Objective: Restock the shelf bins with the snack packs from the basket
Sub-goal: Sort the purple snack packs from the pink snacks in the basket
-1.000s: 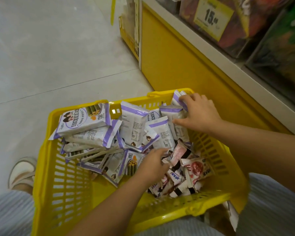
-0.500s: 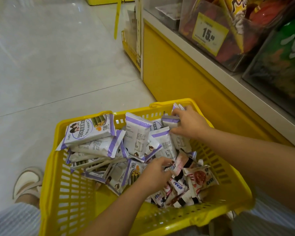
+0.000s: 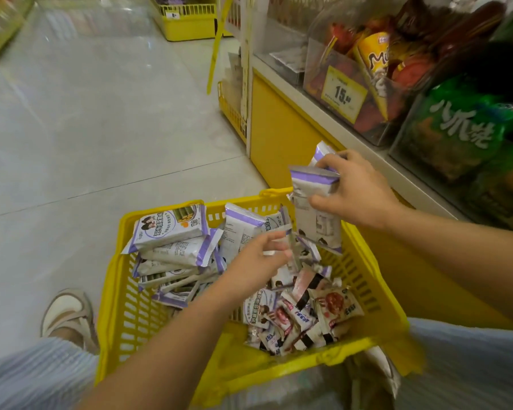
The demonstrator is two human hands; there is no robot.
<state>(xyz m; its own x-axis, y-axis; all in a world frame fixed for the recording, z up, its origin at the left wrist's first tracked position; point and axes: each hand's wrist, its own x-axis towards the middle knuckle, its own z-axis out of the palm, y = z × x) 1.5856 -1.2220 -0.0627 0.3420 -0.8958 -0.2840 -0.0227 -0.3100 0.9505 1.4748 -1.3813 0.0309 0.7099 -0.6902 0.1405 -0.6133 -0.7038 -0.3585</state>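
Head view. The white-and-purple foil snack packs [image 3: 314,187] are judged light, soft-walled and slick, with contents likely brittle. They are best taken across the flat body or by the crimped end seam, without squeezing.

The right hand [image 3: 356,193] has its fingers curled round a small bunch of these packs, thumb on the near face. It holds them above the far right corner of the yellow slatted plastic basket [image 3: 125,306], below the clear plastic shelf bins [image 3: 317,63]. The bunch hangs loosely, so a slip is possible.

The left hand [image 3: 258,261] is low in the basket, fingers half curled, tips at loose packs mid-heap. Blur prevents telling whether one is gripped.

The remaining packs lie piled in the basket, with small pink-and-white sachets [image 3: 335,303] at near right.
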